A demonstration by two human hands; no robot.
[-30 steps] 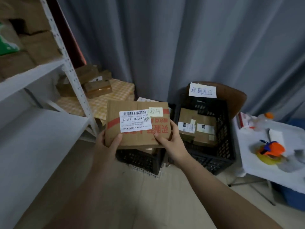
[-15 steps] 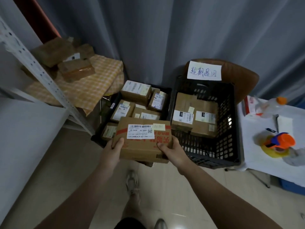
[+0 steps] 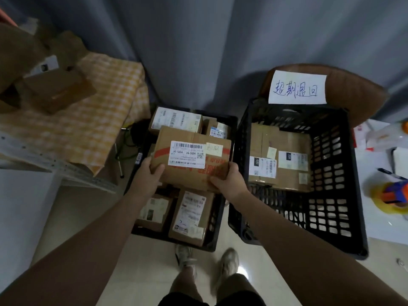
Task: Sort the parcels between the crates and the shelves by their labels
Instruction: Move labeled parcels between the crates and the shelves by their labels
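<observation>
Head view: a person stands over two black crates on a pale floor. The left hand [image 3: 150, 171] and right hand [image 3: 229, 180] each grip a near corner of one cardboard parcel [image 3: 189, 171], thumbs on top and fingers curled beneath. The parcel is held level above the left crate [image 3: 218, 217], over the other parcels [image 3: 189, 217] lying inside it; whether it touches them cannot be told. Its upper face carries a white label [image 3: 186, 154] printed "J6-S04" and, just right of it, a small yellow note [image 3: 213, 149]. The right crate [image 3: 331, 206] stands just beside the left one and holds two boxes [image 3: 287, 138] against its far left side. A handwritten paper sign [image 3: 297, 87] hangs above its far wall, fixed to a brown chair [image 3: 357, 93]. At far left, more boxes [image 3: 57, 93] lie on a yellow checked cloth [image 3: 95, 120], behind a white shelf frame [image 3: 57, 166]. At right, an orange tape dispenser [image 3: 395, 193] rests on a white table [image 3: 375, 164]. A grey curtain [image 3: 198, 40] closes the far side.
</observation>
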